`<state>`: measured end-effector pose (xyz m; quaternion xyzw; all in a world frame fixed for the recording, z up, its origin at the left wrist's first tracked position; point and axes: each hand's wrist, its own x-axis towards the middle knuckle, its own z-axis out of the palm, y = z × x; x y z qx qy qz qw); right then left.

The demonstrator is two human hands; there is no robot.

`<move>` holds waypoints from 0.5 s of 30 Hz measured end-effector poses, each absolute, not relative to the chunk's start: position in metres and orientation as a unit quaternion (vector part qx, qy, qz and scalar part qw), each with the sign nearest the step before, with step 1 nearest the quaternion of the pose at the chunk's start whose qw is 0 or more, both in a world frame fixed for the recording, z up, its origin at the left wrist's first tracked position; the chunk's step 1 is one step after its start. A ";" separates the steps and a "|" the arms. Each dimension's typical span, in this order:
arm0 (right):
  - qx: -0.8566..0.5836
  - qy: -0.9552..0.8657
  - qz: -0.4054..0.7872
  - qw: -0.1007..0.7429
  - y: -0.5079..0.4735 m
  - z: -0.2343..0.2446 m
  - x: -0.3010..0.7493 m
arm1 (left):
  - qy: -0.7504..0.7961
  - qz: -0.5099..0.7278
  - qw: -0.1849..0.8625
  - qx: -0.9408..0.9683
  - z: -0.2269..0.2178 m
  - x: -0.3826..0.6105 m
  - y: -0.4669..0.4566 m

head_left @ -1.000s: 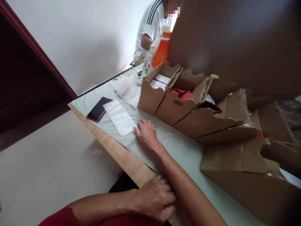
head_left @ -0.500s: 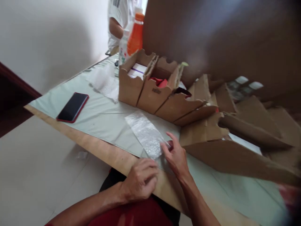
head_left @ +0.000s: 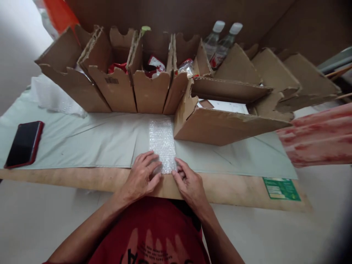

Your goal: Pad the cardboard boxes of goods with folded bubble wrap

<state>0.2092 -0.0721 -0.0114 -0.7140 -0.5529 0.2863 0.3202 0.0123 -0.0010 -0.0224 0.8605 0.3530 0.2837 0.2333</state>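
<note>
A narrow strip of clear bubble wrap [head_left: 162, 143] lies flat on the pale green cloth, its near end at the table's front edge. My left hand [head_left: 143, 174] rests on its lower left side, fingers spread and thumb apart, holding nothing. At the lower right corner, my right hand [head_left: 189, 180] has thumb and forefinger on the strip's edge. The other fingers of that hand curl under and are partly hidden. Just beyond the strip stands a long cardboard box [head_left: 220, 128], with a white box [head_left: 227, 106] inside it.
Cardboard bins [head_left: 151, 95] line the back, several with red packets inside. A phone [head_left: 24, 143] lies at left, near crumpled bubble wrap [head_left: 52, 95]. Two clear bottles [head_left: 224, 46] stand behind. A green card [head_left: 282, 189] sits on the right front edge; red patterned cloth [head_left: 316, 135] is beyond.
My view has swung to the right and now faces the bins squarely. The bubble wrap strip lies straight before me, and my left hand has come onto its left side.
</note>
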 end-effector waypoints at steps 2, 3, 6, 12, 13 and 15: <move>-0.689 -0.573 0.302 0.325 -0.071 -0.012 0.211 | 0.346 0.272 0.230 0.868 -0.022 0.013 -0.003; -0.676 -0.576 0.320 0.331 -0.070 -0.012 0.211 | 0.348 0.274 0.228 0.867 -0.021 0.012 -0.005; -0.648 -0.531 0.410 0.361 -0.070 -0.010 0.207 | 0.350 0.287 0.227 0.863 -0.012 0.006 -0.010; -0.615 -0.388 0.535 0.431 -0.067 -0.004 0.210 | 0.332 0.293 0.202 0.874 -0.019 0.003 -0.012; -0.612 -0.378 0.543 0.433 -0.067 -0.003 0.211 | 0.330 0.302 0.195 0.873 -0.023 0.005 -0.010; -0.601 -0.370 0.557 0.438 -0.068 -0.002 0.213 | 0.328 0.327 0.187 0.866 -0.030 0.009 -0.006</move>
